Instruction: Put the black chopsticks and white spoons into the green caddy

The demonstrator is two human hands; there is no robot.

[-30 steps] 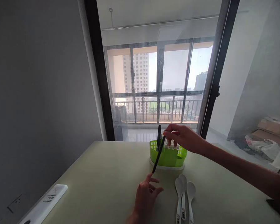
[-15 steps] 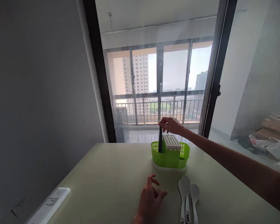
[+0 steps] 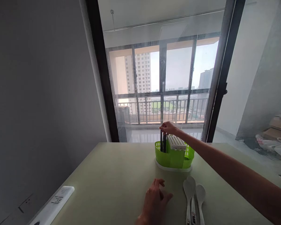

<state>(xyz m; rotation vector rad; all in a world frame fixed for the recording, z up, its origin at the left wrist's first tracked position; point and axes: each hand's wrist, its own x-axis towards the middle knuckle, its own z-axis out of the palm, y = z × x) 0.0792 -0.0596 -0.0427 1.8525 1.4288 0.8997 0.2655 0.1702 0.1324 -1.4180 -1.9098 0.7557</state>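
My right hand (image 3: pixel 169 128) reaches out to a green cutlery basket (image 3: pixel 170 160) with a white slotted top (image 3: pixel 177 142) and a white base. Its fingers close around the upper ends of several black chopsticks (image 3: pixel 163 146), which stand in the basket's left compartment. Near the front of the table lies my left hand (image 3: pixel 155 200), fingers loosely bent and apart, holding nothing. Right of it are three white spoons (image 3: pixel 189 187), bowls pointing away from me, two of them overlapping.
The pale table (image 3: pixel 117 175) carries a white remote-like device (image 3: pixel 55 204) at its left edge. Behind the table is a dark-framed glass door (image 3: pixel 101 72). Boxes and bags (image 3: pixel 275 137) lie on the floor at the right.
My right hand is slightly lower over the basket. The chopsticks, bunched together before, now stand a little apart in the compartment. My left hand stays near the table's front.
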